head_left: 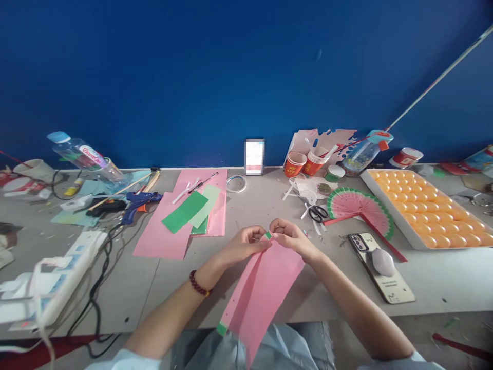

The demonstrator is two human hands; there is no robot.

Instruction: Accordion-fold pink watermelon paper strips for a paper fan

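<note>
A long pink paper strip [262,293] with green ends runs from the table's middle down over my lap. My left hand [243,244] and my right hand [290,237] both pinch its far end, fingertips meeting at the small green tab [268,235]. A dark red bead bracelet [198,284] sits on my left wrist. Both hands are closed on the strip, held just above the grey table [154,288].
Pink and green paper sheets [185,213] lie to the left, with a blue glue gun [139,200], cables and a power strip [57,277]. To the right are scissors [318,211], a watermelon paper fan [360,208], a phone [381,264], red cups [304,163] and a tray of orange balls [431,205].
</note>
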